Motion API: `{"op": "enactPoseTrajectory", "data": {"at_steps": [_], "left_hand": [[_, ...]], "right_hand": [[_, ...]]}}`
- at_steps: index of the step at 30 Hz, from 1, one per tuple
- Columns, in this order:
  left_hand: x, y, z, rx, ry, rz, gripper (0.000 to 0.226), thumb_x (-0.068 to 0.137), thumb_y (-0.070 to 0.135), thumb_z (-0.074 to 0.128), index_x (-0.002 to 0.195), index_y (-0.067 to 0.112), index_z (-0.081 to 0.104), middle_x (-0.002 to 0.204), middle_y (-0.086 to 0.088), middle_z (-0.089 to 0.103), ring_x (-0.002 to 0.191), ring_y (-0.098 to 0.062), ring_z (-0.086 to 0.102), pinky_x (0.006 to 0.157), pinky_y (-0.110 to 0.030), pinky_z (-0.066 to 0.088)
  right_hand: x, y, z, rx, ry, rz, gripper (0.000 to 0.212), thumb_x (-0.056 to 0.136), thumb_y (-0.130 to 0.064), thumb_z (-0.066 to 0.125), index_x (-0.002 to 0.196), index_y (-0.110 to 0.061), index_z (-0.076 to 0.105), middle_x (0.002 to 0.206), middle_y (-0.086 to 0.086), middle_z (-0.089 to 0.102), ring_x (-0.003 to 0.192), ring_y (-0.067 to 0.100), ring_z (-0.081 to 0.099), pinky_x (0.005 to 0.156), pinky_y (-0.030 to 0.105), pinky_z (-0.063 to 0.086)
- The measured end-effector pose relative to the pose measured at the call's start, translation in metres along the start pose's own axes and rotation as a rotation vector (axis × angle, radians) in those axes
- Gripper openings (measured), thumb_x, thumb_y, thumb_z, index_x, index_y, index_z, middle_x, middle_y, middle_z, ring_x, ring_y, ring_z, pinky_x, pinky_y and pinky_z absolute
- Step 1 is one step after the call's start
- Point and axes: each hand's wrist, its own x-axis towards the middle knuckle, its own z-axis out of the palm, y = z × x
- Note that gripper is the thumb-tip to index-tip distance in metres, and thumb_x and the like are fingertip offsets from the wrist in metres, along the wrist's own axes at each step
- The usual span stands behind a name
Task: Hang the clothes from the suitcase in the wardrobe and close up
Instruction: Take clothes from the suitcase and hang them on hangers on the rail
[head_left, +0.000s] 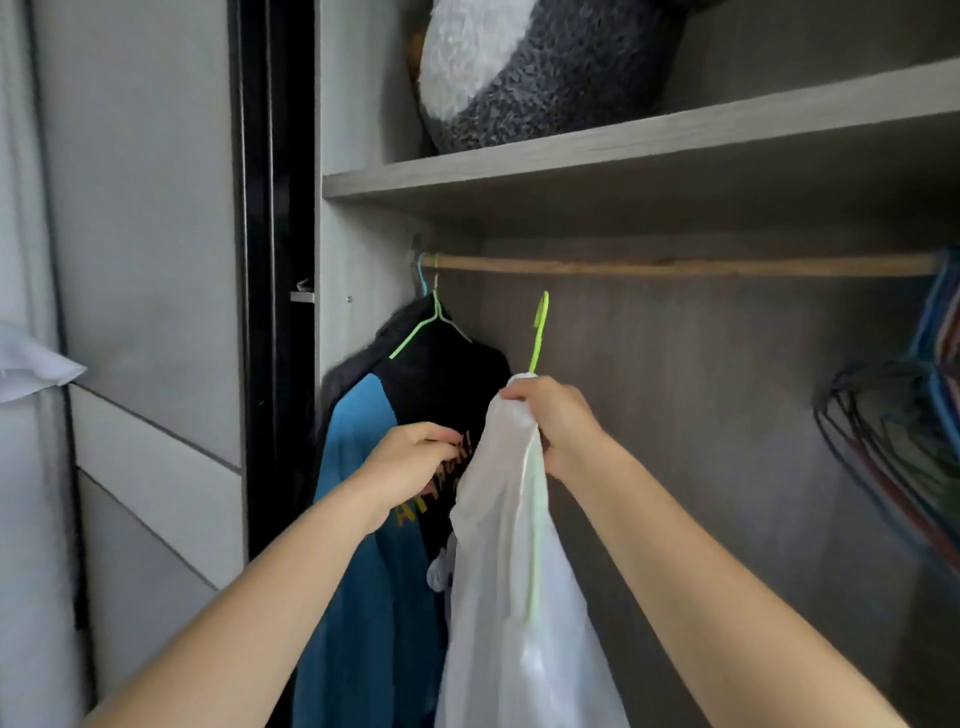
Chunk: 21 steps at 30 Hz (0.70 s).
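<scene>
1. Wardrobe (701, 415), standing open and filling the centre and right of the frame. We count two compartments, divided by a shelf (623, 150).
2. Upper compartment: holds one grey-and-white plush toy (545, 67) at the top centre, resting on the shelf.
3. Lower compartment: crossed by a wooden rail (675, 265). Most of its length is bare, and we judge that this gap is left for the incoming clothes.
4. Blue-and-black shirt (363, 519), left of centre, already hung at the rail's left end on a green wire hanger (431, 327). A pale blue hook (422, 275) sits just beside it on the rail. We cannot tell what it carries.
5. White garment (514, 597), lower centre, threaded on a lime-green hanger (540, 332). Its hook points up, below the rail and not yet on it. This is the piece in hand. The suitcase is out of view.
6. Bundle of empty hangers (904, 431), at the right edge, bunched at the rail's far end, apparently as spare stock.
7. Right hand (556, 421), centre: grasps the white garment at its neck, around the hanger's stem, so that the hook stays free for the rail.
8. Left hand (410, 462), left of centre: fingers are curled into the printed front of the blue-and-black shirt, pinching the cloth. We judge that it keeps that shirt aside to make room.
</scene>
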Motion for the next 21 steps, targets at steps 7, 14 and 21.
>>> {"op": "enactPoseTrajectory", "data": {"at_steps": [7, 14, 21], "left_hand": [[0.05, 0.039, -0.032, -0.219, 0.053, 0.012, 0.024, 0.097, 0.036, 0.054, 0.103, 0.021, 0.071, 0.101, 0.001, 0.074, 0.091, -0.015, 0.07, 0.073, -0.029, 0.057], [0.095, 0.025, -0.06, -0.048, 0.171, 0.075, 0.015, 0.089, 0.04, 0.063, 0.099, 0.033, 0.071, 0.093, 0.013, 0.073, 0.086, -0.003, 0.066, 0.072, -0.02, 0.046], [0.128, -0.013, -0.071, 0.043, 0.406, 0.184, 0.011, 0.086, 0.012, 0.07, 0.087, 0.021, 0.075, 0.078, 0.007, 0.076, 0.073, -0.009, 0.071, 0.062, -0.014, 0.052]], "right_hand": [[0.1, -0.022, 0.054, -0.014, 0.003, -0.173, 0.029, 0.091, -0.019, 0.061, 0.068, -0.011, 0.045, 0.048, 0.007, 0.044, 0.039, 0.017, 0.038, 0.041, 0.023, 0.031], [0.19, -0.033, 0.106, -0.174, 0.043, -0.353, 0.022, 0.091, -0.026, 0.055, 0.094, -0.004, 0.055, 0.089, 0.013, 0.065, 0.08, 0.025, 0.059, 0.073, 0.032, 0.048], [0.255, -0.036, 0.133, -0.159, 0.129, -0.342, 0.015, 0.089, -0.021, 0.059, 0.082, -0.015, 0.047, 0.096, 0.02, 0.068, 0.088, 0.037, 0.067, 0.084, 0.048, 0.056]]}}
